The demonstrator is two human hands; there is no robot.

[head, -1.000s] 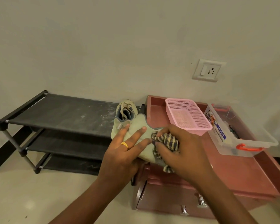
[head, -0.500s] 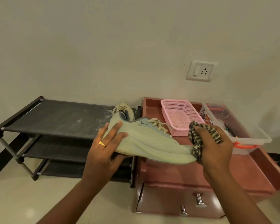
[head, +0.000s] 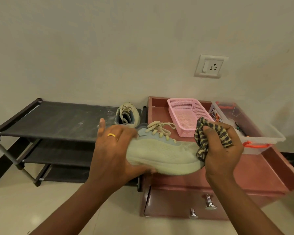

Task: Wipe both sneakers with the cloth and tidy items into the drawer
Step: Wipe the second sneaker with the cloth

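Sneaker gripped by left hand, cloth by right hand; pink basket behind.

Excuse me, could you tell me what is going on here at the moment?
A person is cleaning a pale green sneaker held in the air over a reddish cabinet. The left hand holds its heel end, and the right hand grips a striped cloth against the toe. The second sneaker sits on the top shelf of the black shoe rack. A pink basket and a clear box stand on the cabinet.
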